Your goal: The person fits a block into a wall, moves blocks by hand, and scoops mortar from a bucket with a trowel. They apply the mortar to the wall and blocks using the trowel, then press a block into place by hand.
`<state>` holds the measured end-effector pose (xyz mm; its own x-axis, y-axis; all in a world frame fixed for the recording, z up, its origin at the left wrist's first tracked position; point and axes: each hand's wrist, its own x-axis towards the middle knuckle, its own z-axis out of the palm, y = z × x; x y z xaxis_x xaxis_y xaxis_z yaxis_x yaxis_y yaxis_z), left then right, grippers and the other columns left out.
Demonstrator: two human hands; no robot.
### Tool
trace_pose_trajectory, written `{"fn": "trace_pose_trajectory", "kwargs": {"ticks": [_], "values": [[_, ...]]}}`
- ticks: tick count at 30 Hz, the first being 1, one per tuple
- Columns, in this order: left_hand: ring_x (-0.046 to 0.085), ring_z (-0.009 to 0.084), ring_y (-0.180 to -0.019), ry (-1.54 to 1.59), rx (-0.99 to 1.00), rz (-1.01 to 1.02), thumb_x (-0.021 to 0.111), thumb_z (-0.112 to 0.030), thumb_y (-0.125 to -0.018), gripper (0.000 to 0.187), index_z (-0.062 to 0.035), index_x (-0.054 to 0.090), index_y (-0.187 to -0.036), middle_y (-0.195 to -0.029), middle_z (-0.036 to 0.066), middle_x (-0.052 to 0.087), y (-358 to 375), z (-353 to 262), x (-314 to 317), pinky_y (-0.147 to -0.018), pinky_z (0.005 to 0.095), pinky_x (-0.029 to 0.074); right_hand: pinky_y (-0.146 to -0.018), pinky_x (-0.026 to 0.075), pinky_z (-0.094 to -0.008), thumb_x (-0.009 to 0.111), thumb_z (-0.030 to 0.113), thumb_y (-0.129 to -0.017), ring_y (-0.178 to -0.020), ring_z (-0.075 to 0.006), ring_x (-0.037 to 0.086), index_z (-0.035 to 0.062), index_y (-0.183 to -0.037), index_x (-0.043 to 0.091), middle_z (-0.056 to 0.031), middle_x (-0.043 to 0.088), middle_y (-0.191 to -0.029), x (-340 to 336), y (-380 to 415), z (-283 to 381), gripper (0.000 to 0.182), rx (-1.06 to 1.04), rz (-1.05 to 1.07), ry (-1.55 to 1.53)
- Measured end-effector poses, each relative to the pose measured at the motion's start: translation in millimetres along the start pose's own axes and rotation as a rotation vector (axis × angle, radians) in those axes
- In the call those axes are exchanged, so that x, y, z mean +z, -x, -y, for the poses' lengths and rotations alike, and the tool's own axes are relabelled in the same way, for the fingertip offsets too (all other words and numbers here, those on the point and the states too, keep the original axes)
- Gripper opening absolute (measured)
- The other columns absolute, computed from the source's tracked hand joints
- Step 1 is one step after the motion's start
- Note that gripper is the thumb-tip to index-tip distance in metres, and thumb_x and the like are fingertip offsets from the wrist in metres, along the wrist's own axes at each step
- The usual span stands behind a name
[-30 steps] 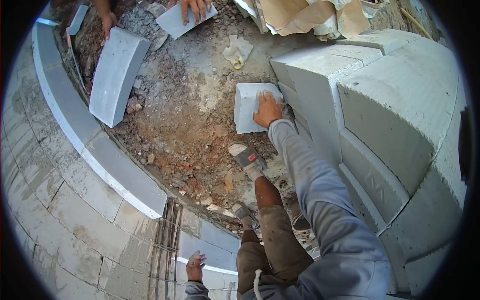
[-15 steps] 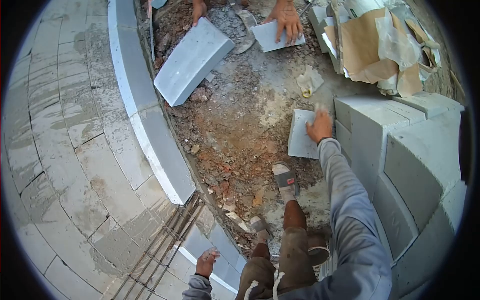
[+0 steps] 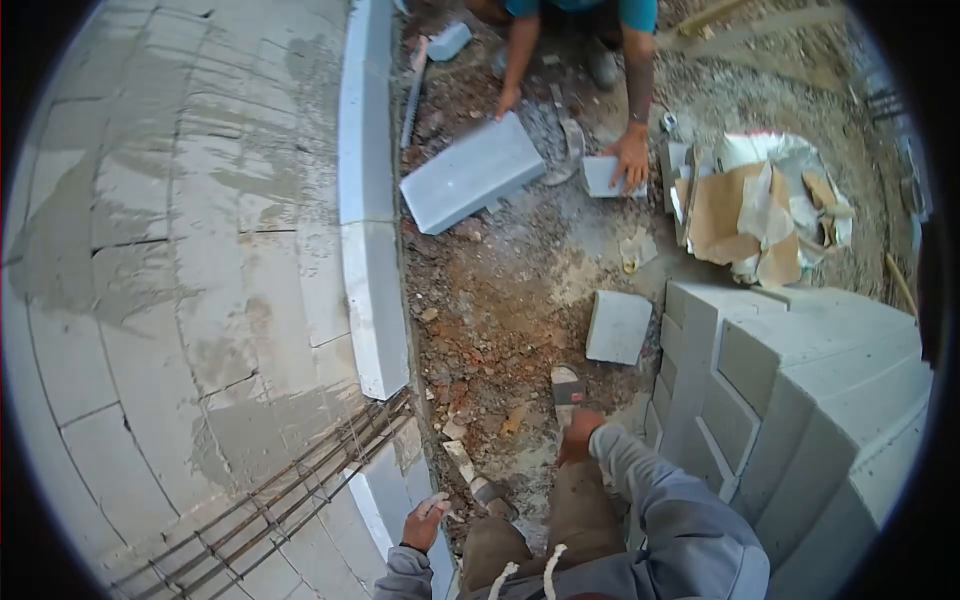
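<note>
From my distant place I see that the main change is at my right hand (image 3: 580, 437): half a second ago it was at the squarish pale grey concrete block (image 3: 619, 327), and now it is well apart from it, lower in the frame, in front of my right leg (image 3: 580, 495). This block lies on the brown stony ground (image 3: 490, 320), right of the frame's centre, just beside the tall stack of pale grey concrete blocks (image 3: 790, 340), and no hand touches it. For the work, I judge this means that the block is released and rests by itself. About the right grip I cannot tell if it is open or closed, because the fingers are blurred and turned away. My left hand (image 3: 424, 523), at the lower centre-left, is half open with fingers loosely bent; I see nothing in its grip, and it is near the row of pale grey blocks (image 3: 375, 505). The view has also turned, so the teal sleeves (image 3: 640, 14) of a co-worker now appear at the top. One co-worker's hand (image 3: 508, 102) touches the upper end of the long pale grey concrete block (image 3: 470, 175) in the upper centre, and the other co-worker's hand (image 3: 628, 158) is laid upon a smaller pale grey block (image 3: 598, 176), as before.
</note>
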<state>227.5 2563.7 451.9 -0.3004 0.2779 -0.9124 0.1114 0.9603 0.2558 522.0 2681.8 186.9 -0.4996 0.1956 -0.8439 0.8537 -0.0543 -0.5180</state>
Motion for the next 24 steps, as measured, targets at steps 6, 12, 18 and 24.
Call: {"fn": "trace_pose_trajectory", "kwargs": {"ticks": [6, 12, 18, 24], "values": [[0.056, 0.0206, -0.093, -0.007, 0.02, -0.164, 0.049, -0.038, -0.084, 0.051, -0.0015, 0.045, -0.118, -0.103, 0.01, 0.057, 17.4, 95.0, -55.2, -0.075, 0.031, 0.041, -0.076, 0.045, -0.0416, 0.055, 0.026, -0.073, -0.091, -0.0323, 0.057, -0.0026, -0.093, 0.061, -0.0203, 0.059, -0.096, -5.9, 46.2, 61.4, 0.036, -0.019, 0.184, 0.18], [0.057, 0.0214, -0.09, 0.167, 0.003, -0.201, 0.052, -0.041, -0.08, 0.055, -0.0007, 0.045, -0.117, -0.102, 0.011, 0.057, 43.8, 143.5, -61.2, -0.071, 0.0322, 0.042, -0.078, 0.045, -0.0385, 0.053, 0.024, -0.069, -0.095, -0.0317, 0.056, 0.0034, -0.094, 0.062, -0.019, 0.057, -0.103, -108.1, 82.3, 60.5, 0.034, 0.212, -0.102, 0.203], [0.057, 0.0195, -0.083, 0.493, 0.087, -0.169, 0.057, -0.04, -0.079, 0.054, -0.0017, 0.045, -0.115, -0.094, 0.01, 0.058, 66.7, 147.0, -49.8, -0.066, 0.0305, 0.043, -0.082, 0.044, -0.0393, 0.05, 0.026, -0.072, -0.093, -0.0339, 0.055, 0.0026, -0.099, 0.059, -0.0193, 0.057, -0.101, -168.5, 134.0, 49.8, 0.036, 0.298, -0.403, 0.175], [0.05, 0.0197, -0.065, 0.663, 0.047, -0.008, 0.059, -0.03, -0.079, 0.022, -0.0125, 0.046, -0.084, -0.067, -0.001, 0.04, 31.2, 186.3, -55.7, -0.059, 0.0351, 0.045, -0.082, 0.043, -0.0393, 0.052, 0.031, -0.072, -0.092, -0.034, 0.055, 0.0025, -0.093, 0.061, -0.0196, 0.058, -0.098, -114.5, 169.0, 58.3, 0.037, 0.285, -0.64, 0.122]]}}
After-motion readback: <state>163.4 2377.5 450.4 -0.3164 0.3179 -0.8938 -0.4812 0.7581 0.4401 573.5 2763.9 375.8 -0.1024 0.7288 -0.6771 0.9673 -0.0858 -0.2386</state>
